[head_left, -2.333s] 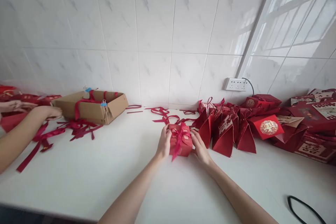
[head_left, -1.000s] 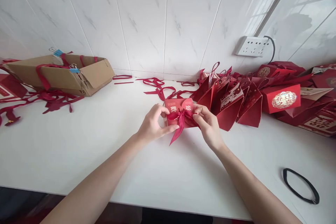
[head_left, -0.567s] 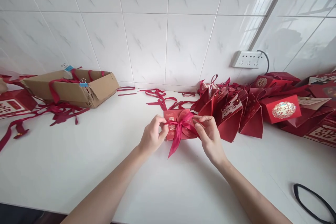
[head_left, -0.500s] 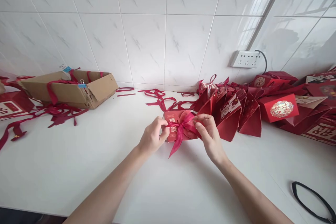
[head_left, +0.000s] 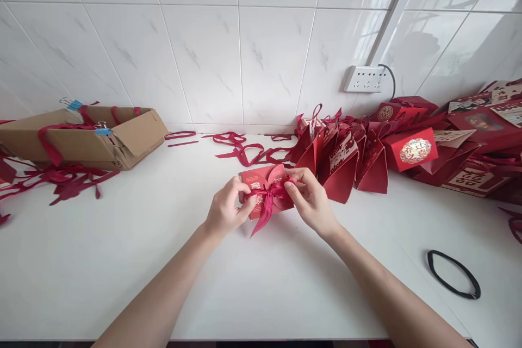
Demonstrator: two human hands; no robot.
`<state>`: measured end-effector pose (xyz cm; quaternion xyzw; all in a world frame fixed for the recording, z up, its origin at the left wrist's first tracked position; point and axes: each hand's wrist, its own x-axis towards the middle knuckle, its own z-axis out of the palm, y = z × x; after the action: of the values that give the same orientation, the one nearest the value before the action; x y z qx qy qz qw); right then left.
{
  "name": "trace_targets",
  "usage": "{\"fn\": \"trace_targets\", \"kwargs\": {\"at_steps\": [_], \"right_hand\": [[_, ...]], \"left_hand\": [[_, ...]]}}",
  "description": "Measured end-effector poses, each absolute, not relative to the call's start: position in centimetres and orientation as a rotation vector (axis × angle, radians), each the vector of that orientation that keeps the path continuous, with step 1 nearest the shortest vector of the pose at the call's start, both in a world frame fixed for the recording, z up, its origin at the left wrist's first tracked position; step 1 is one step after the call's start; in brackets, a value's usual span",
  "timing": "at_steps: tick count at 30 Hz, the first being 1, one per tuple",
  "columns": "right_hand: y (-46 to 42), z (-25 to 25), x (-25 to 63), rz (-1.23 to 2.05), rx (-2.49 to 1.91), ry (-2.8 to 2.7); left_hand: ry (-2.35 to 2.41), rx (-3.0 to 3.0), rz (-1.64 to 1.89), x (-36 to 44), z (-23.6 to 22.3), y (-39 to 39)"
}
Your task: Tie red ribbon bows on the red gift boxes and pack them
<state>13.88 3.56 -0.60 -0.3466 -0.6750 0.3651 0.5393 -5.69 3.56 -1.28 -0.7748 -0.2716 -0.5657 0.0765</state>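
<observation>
In the head view, a small red gift box [head_left: 253, 174] with gold lettering lies on the white table before me. Around its middle runs a dark pink ribbon [head_left: 267, 206], knotted on top, with a tail hanging over the near side. My left hand [head_left: 228, 204] is closed at the box's left edge, thumb and fingers pinching the ribbon there. On the right side, my right hand [head_left: 310, 200] pinches another part of the ribbon; its fingertips cover some of the bow and the box's corner.
An open cardboard box [head_left: 138, 141] with ribbons and clips stands at the left. Loose ribbons [head_left: 244, 152] lie near the wall. Several red gift boxes [head_left: 375, 166] are heaped at the right, below a white power strip [head_left: 364, 79]. A black band [head_left: 453, 274] lies front right.
The view has shifted right, so things appear farther left. My right hand has drawn closer to the knot, and the ribbon loop there looks smaller. The left hand keeps its pinch.
</observation>
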Motion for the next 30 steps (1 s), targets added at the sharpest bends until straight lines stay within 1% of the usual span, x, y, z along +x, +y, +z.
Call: {"fn": "trace_targets", "kwargs": {"at_steps": [5, 15, 24, 27, 30], "right_hand": [[3.3, -0.7, 13.9, 0.941, -0.83, -1.613], [2.9, 0.1, 13.5, 1.018, -0.861, -1.51], [3.3, -0.2, 13.4, 1.077, -0.867, -1.415], [3.6, -0.1, 14.2, 1.084, -0.854, -1.507], [3.8, 0.1, 15.0, 1.032, -0.81, -1.761]], "left_hand": [[-0.945, -2.284, -1.763, -5.7, -1.2, 3.6], [-0.97, -2.216, -1.713, -5.4, -1.5, 3.7], [-1.165, -2.24, -1.835, -5.1, -1.6, 3.5], [-1.194, -2.281, -1.881, -5.5, -1.4, 3.6], [-1.347, -2.299, -2.006, -5.8, -1.2, 3.7]]}}
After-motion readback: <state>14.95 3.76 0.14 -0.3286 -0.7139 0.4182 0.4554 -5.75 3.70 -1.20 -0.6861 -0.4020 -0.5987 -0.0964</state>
